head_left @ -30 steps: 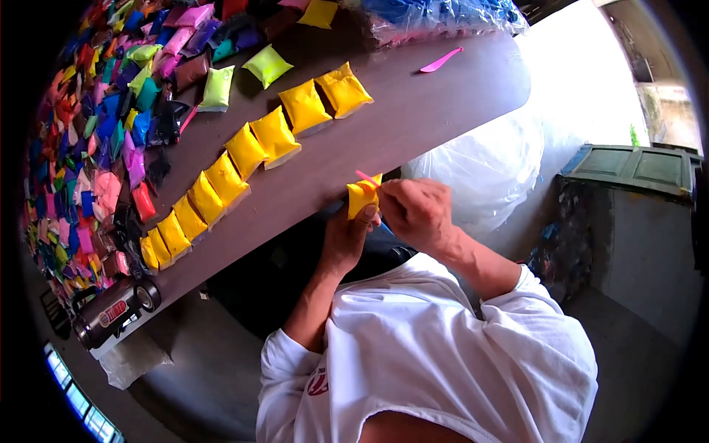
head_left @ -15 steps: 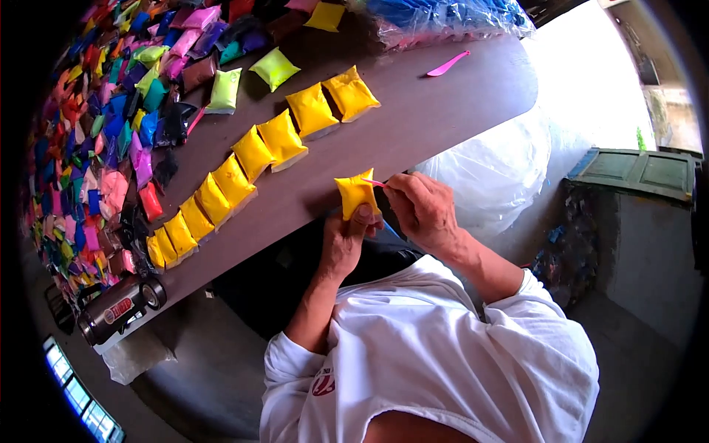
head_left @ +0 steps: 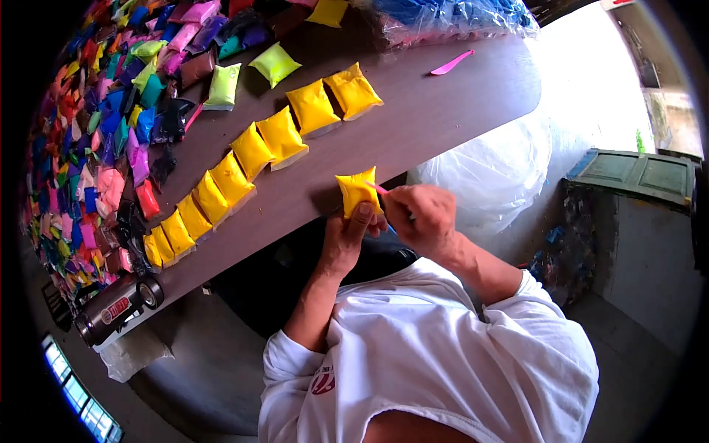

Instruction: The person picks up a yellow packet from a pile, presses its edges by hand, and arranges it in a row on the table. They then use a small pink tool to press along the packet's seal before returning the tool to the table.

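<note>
A small yellow packet is pinched in my left hand, its thumb across the packet's lower part, just off the table's front edge. My right hand is closed on a thin pink tool, whose tip touches the packet's right side. A bit of something blue shows between the hands. Beyond them, several yellow packets lie in a slanting row on the table. The last ones at the row's upper right are spaced a little apart.
Many coloured packets heap at the left. Two lime packets lie behind the row. A pink spoon is at the back right, near a plastic bag of blue items. A dark flask stands at the lower left edge.
My right hand has turned and shifted slightly, with the pink tool's tip now lower on the packet. My left hand keeps its hold on the packet.
</note>
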The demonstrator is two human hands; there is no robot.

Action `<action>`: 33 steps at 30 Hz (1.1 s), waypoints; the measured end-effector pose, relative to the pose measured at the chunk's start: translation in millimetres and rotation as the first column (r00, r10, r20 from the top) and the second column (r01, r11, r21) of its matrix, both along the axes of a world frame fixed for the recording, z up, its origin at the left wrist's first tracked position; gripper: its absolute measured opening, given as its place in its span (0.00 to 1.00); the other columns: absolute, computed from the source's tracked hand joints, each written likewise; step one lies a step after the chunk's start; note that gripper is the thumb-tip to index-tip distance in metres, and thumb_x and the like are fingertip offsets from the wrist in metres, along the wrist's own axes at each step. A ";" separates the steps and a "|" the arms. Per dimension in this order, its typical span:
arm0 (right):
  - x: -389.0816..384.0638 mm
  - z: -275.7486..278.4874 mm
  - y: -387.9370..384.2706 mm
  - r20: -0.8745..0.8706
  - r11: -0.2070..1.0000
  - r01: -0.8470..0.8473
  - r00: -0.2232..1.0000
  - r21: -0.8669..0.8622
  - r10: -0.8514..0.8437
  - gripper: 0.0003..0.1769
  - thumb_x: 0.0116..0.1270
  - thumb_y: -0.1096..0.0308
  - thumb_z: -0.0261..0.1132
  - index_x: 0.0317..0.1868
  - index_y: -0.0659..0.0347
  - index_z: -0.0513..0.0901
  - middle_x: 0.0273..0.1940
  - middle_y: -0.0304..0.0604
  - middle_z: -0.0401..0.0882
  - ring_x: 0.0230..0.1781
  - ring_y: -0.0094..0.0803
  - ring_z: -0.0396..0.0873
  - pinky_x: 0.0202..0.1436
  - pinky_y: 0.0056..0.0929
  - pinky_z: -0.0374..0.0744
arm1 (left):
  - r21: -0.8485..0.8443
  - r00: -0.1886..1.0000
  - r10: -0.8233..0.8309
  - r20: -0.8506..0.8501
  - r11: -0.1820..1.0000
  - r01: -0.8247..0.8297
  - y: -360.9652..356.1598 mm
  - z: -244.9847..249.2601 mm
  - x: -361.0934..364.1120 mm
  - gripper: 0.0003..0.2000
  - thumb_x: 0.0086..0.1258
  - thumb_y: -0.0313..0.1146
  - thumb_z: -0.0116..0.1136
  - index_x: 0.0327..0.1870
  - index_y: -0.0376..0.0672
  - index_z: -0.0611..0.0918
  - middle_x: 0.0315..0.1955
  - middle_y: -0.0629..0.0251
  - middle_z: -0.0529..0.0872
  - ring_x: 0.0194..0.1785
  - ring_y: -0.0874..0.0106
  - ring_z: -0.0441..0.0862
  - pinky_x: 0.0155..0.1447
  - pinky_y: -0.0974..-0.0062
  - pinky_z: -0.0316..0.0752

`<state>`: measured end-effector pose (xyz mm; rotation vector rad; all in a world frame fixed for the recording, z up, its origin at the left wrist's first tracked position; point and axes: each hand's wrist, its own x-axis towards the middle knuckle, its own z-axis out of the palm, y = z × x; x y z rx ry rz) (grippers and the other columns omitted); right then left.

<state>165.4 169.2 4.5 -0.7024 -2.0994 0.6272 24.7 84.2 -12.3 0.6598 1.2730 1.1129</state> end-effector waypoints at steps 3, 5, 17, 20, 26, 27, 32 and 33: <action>-4.6 -5.2 -0.8 0.046 0.995 0.073 0.996 -0.067 -0.070 0.07 0.53 0.75 0.66 0.30 0.59 0.75 0.21 0.40 0.74 0.18 0.34 0.75 0.21 0.28 0.73 | 0.026 0.981 0.036 0.190 0.999 -0.041 0.5 -6.9 0.2 0.24 0.68 0.60 0.48 0.38 0.43 0.77 0.27 0.69 0.82 0.32 0.79 0.78 0.40 0.82 0.72; -2.1 -5.8 3.8 0.089 0.993 0.094 0.992 -0.072 -0.088 0.07 0.54 0.75 0.66 0.30 0.60 0.75 0.21 0.40 0.74 0.18 0.34 0.75 0.21 0.28 0.73 | 0.017 0.968 0.018 0.252 1.000 -0.023 -0.2 -7.7 -3.4 0.24 0.68 0.59 0.48 0.39 0.43 0.76 0.27 0.69 0.81 0.32 0.79 0.77 0.39 0.82 0.72; -3.8 -2.8 9.2 0.120 0.996 0.085 0.990 -0.037 -0.080 0.07 0.55 0.74 0.66 0.31 0.58 0.75 0.21 0.40 0.74 0.19 0.34 0.75 0.21 0.28 0.73 | -0.046 0.844 0.025 0.536 0.999 -0.001 -1.5 -3.5 -7.9 0.23 0.68 0.57 0.50 0.45 0.44 0.72 0.27 0.70 0.75 0.31 0.77 0.76 0.36 0.81 0.70; -6.6 3.4 2.0 0.075 0.994 0.107 0.992 -0.033 -0.104 0.07 0.54 0.75 0.66 0.31 0.58 0.74 0.21 0.40 0.74 0.19 0.34 0.75 0.22 0.28 0.73 | -0.026 0.813 0.018 0.581 1.000 -0.004 -1.1 -1.3 -7.2 0.23 0.69 0.57 0.50 0.46 0.44 0.72 0.27 0.70 0.75 0.31 0.77 0.76 0.36 0.81 0.70; -6.8 -0.3 8.4 0.165 0.995 0.103 0.981 -0.018 -0.098 0.07 0.56 0.73 0.65 0.27 0.57 0.73 0.21 0.40 0.75 0.18 0.36 0.75 0.21 0.29 0.73 | -0.011 0.946 -0.001 0.324 1.000 0.005 0.7 2.1 -7.1 0.22 0.69 0.57 0.50 0.40 0.42 0.75 0.25 0.69 0.79 0.29 0.78 0.75 0.35 0.82 0.70; -4.4 -0.1 9.8 0.166 0.995 0.101 0.982 -0.020 -0.096 0.07 0.56 0.73 0.65 0.27 0.57 0.73 0.21 0.40 0.75 0.18 0.36 0.75 0.21 0.29 0.73 | 0.028 0.987 -0.094 0.128 0.995 0.091 -1.0 1.6 -9.0 0.23 0.69 0.57 0.51 0.38 0.42 0.76 0.25 0.68 0.80 0.28 0.79 0.76 0.36 0.82 0.70; -4.3 7.8 1.7 0.159 0.994 0.110 0.982 -0.013 -0.107 0.07 0.56 0.72 0.65 0.28 0.58 0.73 0.21 0.40 0.74 0.18 0.33 0.75 0.21 0.28 0.73 | -0.018 0.995 -0.013 0.102 1.000 0.015 -9.5 -8.8 1.7 0.23 0.68 0.57 0.52 0.37 0.40 0.78 0.26 0.67 0.82 0.29 0.81 0.77 0.37 0.84 0.72; -6.7 8.1 3.0 0.114 0.999 0.041 0.992 0.019 -0.043 0.07 0.57 0.72 0.65 0.28 0.57 0.73 0.21 0.40 0.74 0.18 0.32 0.74 0.21 0.27 0.73 | -0.010 0.998 0.000 0.068 1.000 0.001 -6.2 -4.4 2.1 0.24 0.67 0.57 0.52 0.37 0.40 0.78 0.26 0.68 0.82 0.30 0.81 0.77 0.38 0.85 0.72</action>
